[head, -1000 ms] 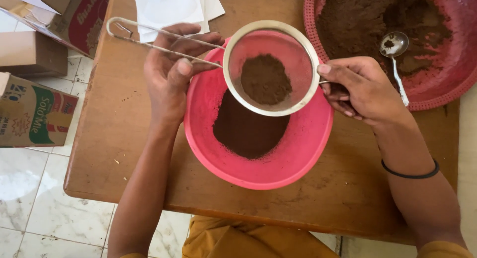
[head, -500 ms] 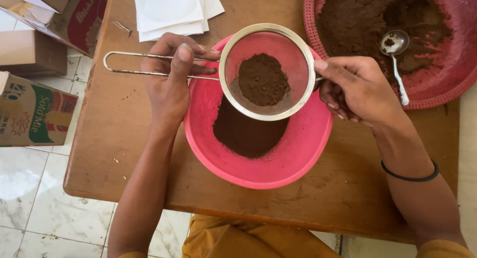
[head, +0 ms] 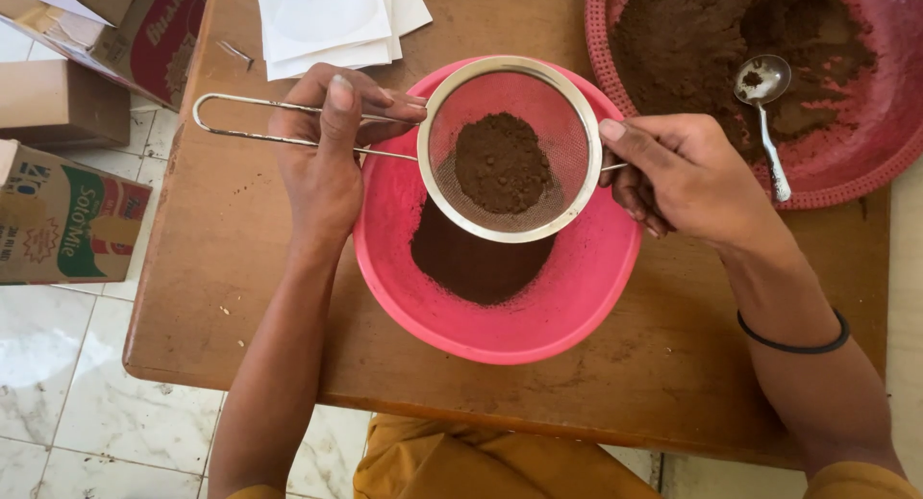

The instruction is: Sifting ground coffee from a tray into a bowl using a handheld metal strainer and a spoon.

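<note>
Sieve (head: 510, 148) sits above the pink bowl (head: 577, 297); left hand (head: 327, 162) grips its handle, right hand (head: 683, 177) its rim. We judge sifting partway: powder (head: 500, 162) remains inside, a pile lies below.

A green, white and red printed cardboard carton (head: 67, 220) sits at the left edge; a plain brown box (head: 58, 100) above it; a red printed carton (head: 144, 33) upper left.

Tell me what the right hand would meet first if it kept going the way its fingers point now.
The right hand points left across the table and already touches the rim of the metal sieve held over the pink bowl. So the sieve comes first, then probably the left hand on its wire handle; depth is unclear.
</note>
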